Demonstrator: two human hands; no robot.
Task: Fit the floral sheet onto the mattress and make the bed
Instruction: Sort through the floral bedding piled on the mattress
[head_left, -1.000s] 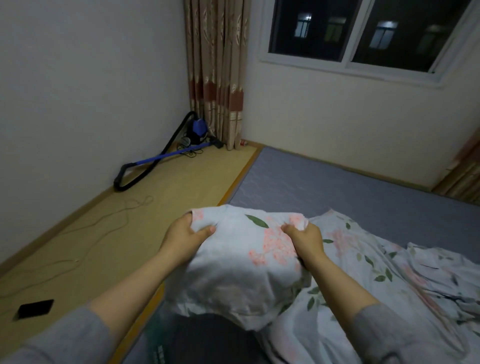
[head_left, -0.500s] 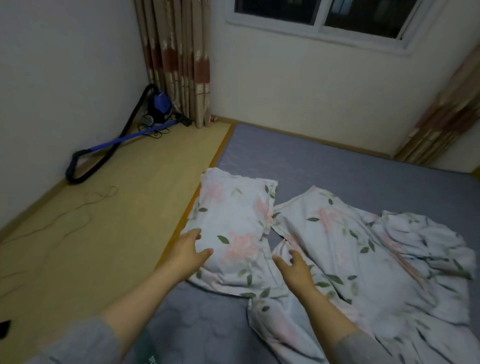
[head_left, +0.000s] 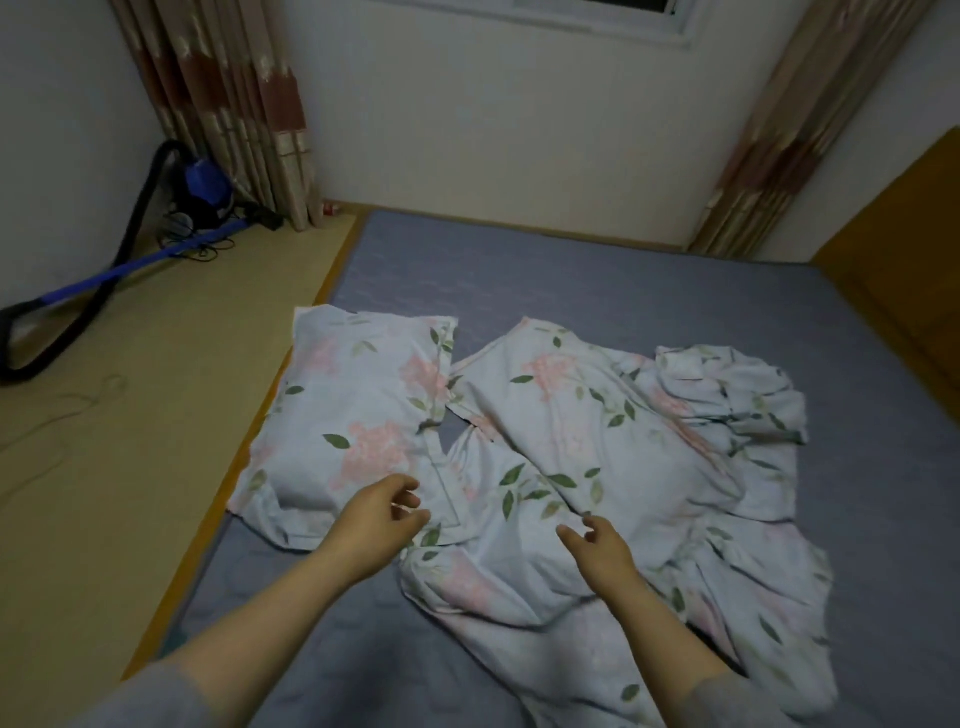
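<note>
A floral pillow (head_left: 358, 410) lies flat at the left edge of the grey-blue mattress (head_left: 597, 275). To its right the floral sheet (head_left: 623, 467) lies crumpled in a heap across the mattress middle and near right. My left hand (head_left: 376, 519) hovers over the pillow's near right corner with loosely curled fingers, holding nothing. Above the sheet's near fold, my right hand (head_left: 597, 545) hangs relaxed and holds nothing too.
A blue and black vacuum cleaner (head_left: 171, 228) with its hose lies on the yellow floor (head_left: 130, 415) at the left by the curtain (head_left: 234, 104). A second curtain (head_left: 795, 130) hangs at the back right. A wooden headboard (head_left: 904, 260) borders the mattress on the right.
One second ago both hands gripped the pillow in the air. It now lies on the mattress, and both hands have let go and drawn back. The view has tilted down and to the right.
</note>
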